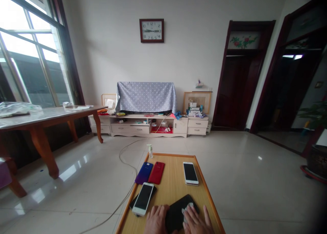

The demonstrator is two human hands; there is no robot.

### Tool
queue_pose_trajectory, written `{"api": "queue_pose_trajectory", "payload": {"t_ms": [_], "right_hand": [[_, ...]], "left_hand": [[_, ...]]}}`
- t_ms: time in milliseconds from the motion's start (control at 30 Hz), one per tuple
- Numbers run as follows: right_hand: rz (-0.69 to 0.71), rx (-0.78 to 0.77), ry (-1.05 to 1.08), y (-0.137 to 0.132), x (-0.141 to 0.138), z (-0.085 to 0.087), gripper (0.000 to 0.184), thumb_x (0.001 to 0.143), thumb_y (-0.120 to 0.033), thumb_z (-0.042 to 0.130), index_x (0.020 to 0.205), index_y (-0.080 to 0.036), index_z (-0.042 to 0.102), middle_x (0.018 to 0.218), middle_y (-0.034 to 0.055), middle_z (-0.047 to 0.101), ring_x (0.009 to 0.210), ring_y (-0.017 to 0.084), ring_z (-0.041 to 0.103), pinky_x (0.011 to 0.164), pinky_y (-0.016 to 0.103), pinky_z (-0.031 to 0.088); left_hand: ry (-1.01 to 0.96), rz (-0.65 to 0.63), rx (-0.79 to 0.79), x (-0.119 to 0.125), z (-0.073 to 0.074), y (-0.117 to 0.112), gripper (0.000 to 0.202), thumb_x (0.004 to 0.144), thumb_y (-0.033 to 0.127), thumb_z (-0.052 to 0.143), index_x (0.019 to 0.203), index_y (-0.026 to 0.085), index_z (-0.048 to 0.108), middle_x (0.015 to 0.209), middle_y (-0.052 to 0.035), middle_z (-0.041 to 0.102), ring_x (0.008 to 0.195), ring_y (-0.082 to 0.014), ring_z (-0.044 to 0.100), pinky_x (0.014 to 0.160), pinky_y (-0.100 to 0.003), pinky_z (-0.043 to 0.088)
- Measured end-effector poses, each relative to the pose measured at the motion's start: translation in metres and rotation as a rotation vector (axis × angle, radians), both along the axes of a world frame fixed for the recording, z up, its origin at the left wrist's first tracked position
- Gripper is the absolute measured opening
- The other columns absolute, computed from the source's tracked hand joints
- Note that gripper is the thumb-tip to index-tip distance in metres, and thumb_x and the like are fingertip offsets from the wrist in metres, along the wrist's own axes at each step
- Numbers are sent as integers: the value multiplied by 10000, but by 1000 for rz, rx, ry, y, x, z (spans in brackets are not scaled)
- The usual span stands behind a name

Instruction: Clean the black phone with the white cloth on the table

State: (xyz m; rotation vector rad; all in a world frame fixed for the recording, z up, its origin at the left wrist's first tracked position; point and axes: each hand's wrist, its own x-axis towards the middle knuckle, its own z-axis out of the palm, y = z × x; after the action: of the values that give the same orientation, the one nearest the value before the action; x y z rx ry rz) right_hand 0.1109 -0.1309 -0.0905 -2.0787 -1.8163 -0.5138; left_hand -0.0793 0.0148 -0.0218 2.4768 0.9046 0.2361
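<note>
Both my hands rest on a black tablet-like device [178,212] lying at the near end of a small wooden table [173,186]. My left hand [156,220] lies flat on the device's left edge, fingers together and extended. My right hand [195,220] presses a small white cloth [187,209] onto the device's surface, fingers spread over it. Left of my hands lies a white-framed phone [143,199], stacked on a black phone. Farther up are a purple phone [144,172], a red phone [156,172] and a white phone [190,173], all flat on the table.
A small pump bottle [150,151] stands at the table's far left corner. A white cable [125,193] runs over the tiled floor toward a white TV cabinet [150,125] with a covered screen. A long wooden table [43,116] stands at the left by the window.
</note>
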Motion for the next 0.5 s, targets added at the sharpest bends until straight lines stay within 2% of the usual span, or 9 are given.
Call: {"api": "queue_pose_trajectory", "payload": {"t_ms": [133,233,333,500], "right_hand": [[-72,-97,173,32,-15,39,462,1063,-482,358,1405,-294,604,1400,84,611,1319,331,570,1190,655,279],[-99,-115,215,45,-21,53,480,1070,-468,323,1401,-268,608,1412,98,603,1348,340,541,1185,715,211],[-86,-135,208,40,-20,47,486,1064,-472,339,1429,-259,580,1440,104,569,1365,346,518,1172,710,256],[-19,-125,135,4,-1,7,441,1042,-484,421,1438,-343,552,1419,60,574,1280,327,597,1109,591,445]], "left_hand": [[16,-13,20,1,-2,1,667,617,479,740,1233,266,602,1229,-61,678,1178,-305,538,955,-372,388],[43,-4,23,2,-5,2,661,613,488,738,1223,271,605,1234,-57,679,1178,-314,540,943,-383,387],[54,6,17,3,-8,3,671,602,494,746,1218,266,608,1224,-47,683,1171,-311,544,944,-389,383],[0,9,26,0,-6,1,687,586,475,766,1223,273,607,1204,-36,684,1170,-294,541,956,-380,382]]}}
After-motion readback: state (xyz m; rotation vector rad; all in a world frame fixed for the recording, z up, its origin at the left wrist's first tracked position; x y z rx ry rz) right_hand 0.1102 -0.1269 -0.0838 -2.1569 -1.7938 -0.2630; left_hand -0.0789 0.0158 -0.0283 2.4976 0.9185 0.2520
